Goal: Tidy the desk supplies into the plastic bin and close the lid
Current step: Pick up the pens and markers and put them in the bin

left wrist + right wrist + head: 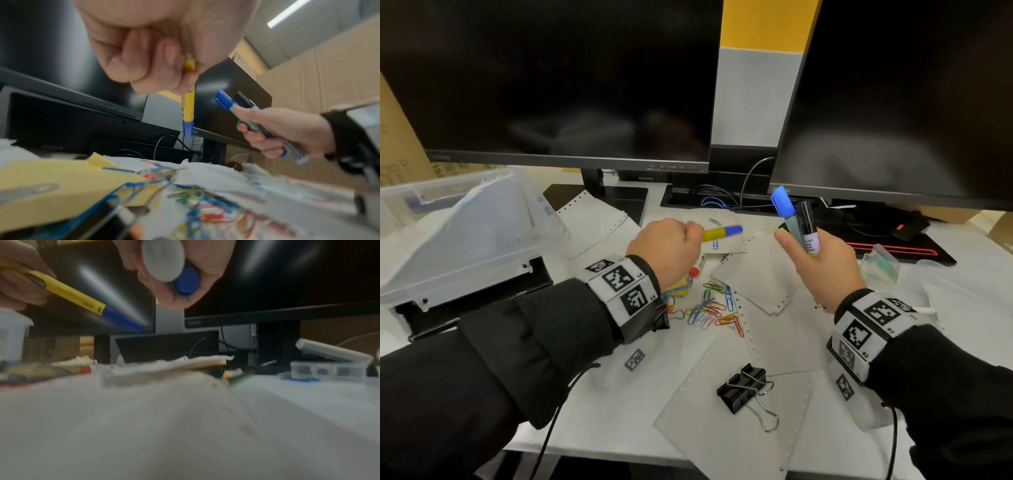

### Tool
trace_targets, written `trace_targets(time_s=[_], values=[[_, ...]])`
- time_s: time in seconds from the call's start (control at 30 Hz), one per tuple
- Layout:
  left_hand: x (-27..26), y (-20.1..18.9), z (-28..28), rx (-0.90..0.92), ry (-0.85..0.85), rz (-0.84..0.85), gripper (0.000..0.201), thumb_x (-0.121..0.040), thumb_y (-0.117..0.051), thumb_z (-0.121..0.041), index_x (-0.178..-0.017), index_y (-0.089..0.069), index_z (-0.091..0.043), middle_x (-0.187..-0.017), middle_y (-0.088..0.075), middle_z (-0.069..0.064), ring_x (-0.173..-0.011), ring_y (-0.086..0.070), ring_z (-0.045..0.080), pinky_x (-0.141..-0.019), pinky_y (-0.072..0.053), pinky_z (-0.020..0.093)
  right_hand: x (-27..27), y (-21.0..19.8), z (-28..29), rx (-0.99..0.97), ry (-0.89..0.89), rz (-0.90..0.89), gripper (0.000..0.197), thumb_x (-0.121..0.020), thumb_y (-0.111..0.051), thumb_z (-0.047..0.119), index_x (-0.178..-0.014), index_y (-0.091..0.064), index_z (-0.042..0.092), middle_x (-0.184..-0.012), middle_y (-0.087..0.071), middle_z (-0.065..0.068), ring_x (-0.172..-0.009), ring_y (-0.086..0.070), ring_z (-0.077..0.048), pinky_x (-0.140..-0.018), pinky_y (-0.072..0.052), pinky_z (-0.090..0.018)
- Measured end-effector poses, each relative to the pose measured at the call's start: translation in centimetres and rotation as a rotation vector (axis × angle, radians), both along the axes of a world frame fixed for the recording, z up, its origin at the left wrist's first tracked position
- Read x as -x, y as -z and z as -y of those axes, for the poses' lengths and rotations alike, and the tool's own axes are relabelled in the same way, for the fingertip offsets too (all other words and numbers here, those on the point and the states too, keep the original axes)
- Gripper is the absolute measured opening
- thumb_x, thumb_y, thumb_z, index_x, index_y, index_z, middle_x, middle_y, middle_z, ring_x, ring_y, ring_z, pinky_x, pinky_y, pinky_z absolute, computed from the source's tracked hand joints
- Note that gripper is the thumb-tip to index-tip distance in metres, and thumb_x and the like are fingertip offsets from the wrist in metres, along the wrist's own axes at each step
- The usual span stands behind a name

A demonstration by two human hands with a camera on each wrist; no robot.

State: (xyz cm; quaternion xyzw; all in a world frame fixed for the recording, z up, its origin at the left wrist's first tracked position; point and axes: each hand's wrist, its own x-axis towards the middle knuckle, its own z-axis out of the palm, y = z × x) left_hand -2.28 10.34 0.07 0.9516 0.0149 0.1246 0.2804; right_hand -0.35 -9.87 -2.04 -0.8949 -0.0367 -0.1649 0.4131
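Two markers (796,222) stand gripped in my right hand (822,263), center-right; my left hand (667,250) clenches a yellow pen (720,233). Light, stiff, slick barrels: I'd grip mid-shaft. Bin (465,260) waits left.

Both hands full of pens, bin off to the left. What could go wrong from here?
1. The right hand grips two markers in one fist; one might slip on the way to the bin.
2. The left hand holds the yellow pen by one end only, so it could pivot out.
3. Loose paper clips lie below; a dropped pen may scatter them.
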Motion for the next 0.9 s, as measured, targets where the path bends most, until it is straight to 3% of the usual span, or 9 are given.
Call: trace_targets(time_s=[0.1, 0.2, 0.3, 0.4, 0.5, 0.6, 0.67, 0.77, 0.9], values=[[0.8, -0.9, 0.1, 0.463, 0.156, -0.092, 0.049, -0.100, -0.023, -0.037, -0.064, -0.045, -0.012, -0.059, -0.040, 0.001, -0.052, -0.036, 0.019, -0.050, -0.030, 0.025, 0.3, -1.2, -0.8, -0.210, -0.037, -0.076, 0.043, -0.084, -0.053, 0.052, -0.073, -0.050, 0.010, -0.059, -0.045, -0.007, -0.052, -0.041, -0.019, -0.053, -0.038, -0.030], [2.1, -1.3, 1.9, 0.707, 0.336, -0.260, 0.041, -0.099, -0.026, -0.043, -0.070, -0.043, -0.019, -0.059, -0.033, -0.004, -0.046, -0.029, 0.011, -0.039, -0.024, 0.016, 1.1, -2.8, -2.5, -0.553, -0.178, -0.252, 0.038, -0.083, -0.056, 0.051, -0.084, -0.054, 0.013, -0.052, -0.035, 0.001, -0.036, -0.029, -0.010, -0.039, -0.028, -0.018], [3.0, -1.0, 4.1, 0.580, 0.495, -0.282, 0.033, -0.100, -0.030, -0.033, -0.074, -0.046, -0.021, -0.059, -0.046, -0.009, -0.052, -0.040, 0.012, -0.040, -0.034, 0.015, 1.7, -3.4, -4.5, -0.712, -0.265, -0.274, 0.024, -0.082, -0.065, 0.033, -0.081, -0.053, 0.013, -0.046, -0.033, 0.002, -0.029, -0.029, -0.007, -0.033, -0.026, -0.013], [2.9, -0.8, 4.4, 0.347, 0.483, -0.239, 0.024, -0.097, -0.040, -0.033, -0.081, -0.049, -0.018, -0.074, -0.053, -0.001, -0.069, -0.051, 0.017, -0.058, -0.043, 0.028, 1.7, -3.2, -5.0, -0.707, -0.203, -0.245, 0.025, -0.081, -0.062, 0.006, -0.064, -0.045, 0.014, -0.049, -0.039, 0.000, -0.035, -0.040, -0.008, -0.037, -0.036, -0.016], [2.7, -1.0, 4.5, 0.383, 0.418, -0.287, 0.027, -0.092, -0.050, -0.028, -0.112, -0.049, -0.010, -0.098, -0.058, 0.008, -0.086, -0.055, 0.021, -0.079, -0.049, 0.038, 1.7, -3.0, -5.2, -0.732, -0.208, -0.275, 0.025, -0.077, -0.057, -0.002, -0.061, -0.045, 0.014, -0.052, -0.043, -0.001, -0.045, -0.044, -0.012, -0.045, -0.042, -0.021], [3.0, -1.9, 5.5, 0.764, 0.329, -0.379, 0.040, -0.089, -0.048, -0.015, -0.126, -0.033, -0.009, -0.095, -0.052, 0.007, -0.086, -0.054, 0.018, -0.074, -0.051, 0.039, 1.9, -3.2, -6.0, -0.856, -0.224, -0.281, 0.034, -0.076, -0.053, -0.007, -0.057, -0.035, 0.015, -0.053, -0.036, -0.001, -0.040, -0.041, -0.009, -0.039, -0.037, -0.017], [3.1, -2.5, 6.1, 0.890, 0.288, -0.387, 0.041, -0.090, -0.043, -0.010, -0.129, -0.030, -0.009, -0.087, -0.050, 0.007, -0.074, -0.052, 0.017, -0.063, -0.048, 0.033, 1.9, -3.3, -6.3, -0.989, -0.205, -0.273, 0.036, -0.078, -0.052, -0.006, -0.056, -0.032, 0.015, -0.056, -0.034, -0.002, -0.047, -0.041, -0.013, -0.045, -0.038, -0.020], [3.0, -2.9, 6.5, 0.721, 0.302, -0.349, 0.040, -0.096, -0.038, -0.018, -0.132, -0.024, -0.010, -0.096, -0.054, 0.012, -0.076, -0.054, 0.022, -0.064, -0.051, 0.034, 2.0, -3.9, -6.6, -1.032, -0.138, -0.328, 0.022, -0.080, -0.052, 0.006, -0.064, -0.040, 0.014, -0.063, -0.039, -0.004, -0.054, -0.042, -0.017, -0.046, -0.039, -0.021], [2.6, -2.9, 6.6, 0.519, 0.298, -0.341, 0.045, -0.097, -0.035, -0.021, -0.136, -0.023, -0.002, -0.104, -0.059, 0.022, -0.075, -0.054, 0.025, -0.052, -0.046, 0.028, 3.4, -5.0, -6.7, -0.972, -0.119, -0.406, 0.023, -0.086, -0.044, 0.016, -0.065, -0.037, 0.016, -0.051, -0.035, 0.001, -0.038, -0.038, -0.012, -0.036, -0.032, -0.013]])
